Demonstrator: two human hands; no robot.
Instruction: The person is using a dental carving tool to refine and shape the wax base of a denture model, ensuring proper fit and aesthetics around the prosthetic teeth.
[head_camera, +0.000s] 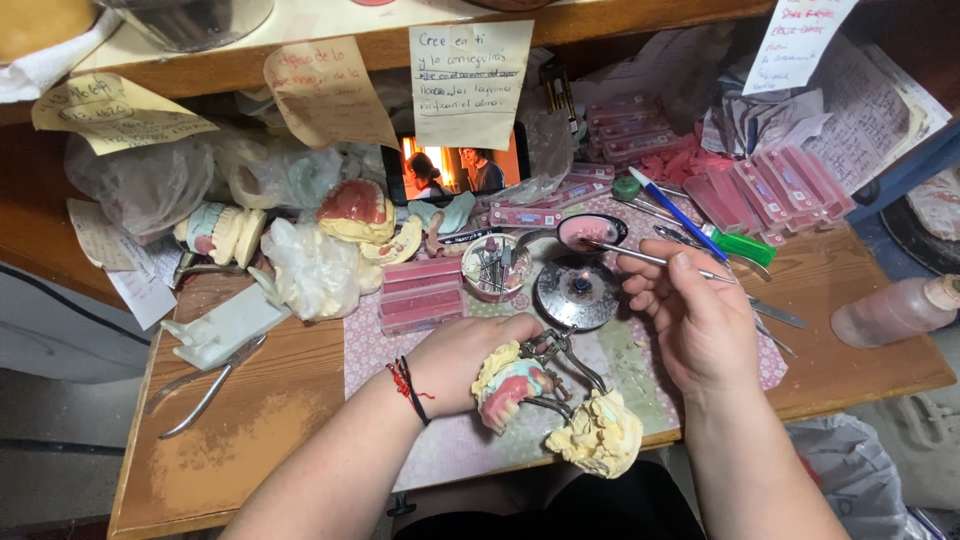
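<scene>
1. A worn wooden worktop (240, 440) fills the middle, its bare boards showing at 8 o'clock.
2. A wooden shelf (230, 68) runs along 12 o'clock, with paper notes (468, 82) hanging from it.
3. Grey floor (60, 430) shows at 9 o'clock.

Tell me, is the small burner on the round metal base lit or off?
Lit. A small flame glows at the centre of the burner, just below the metal instrument that the right hand holds.
</scene>
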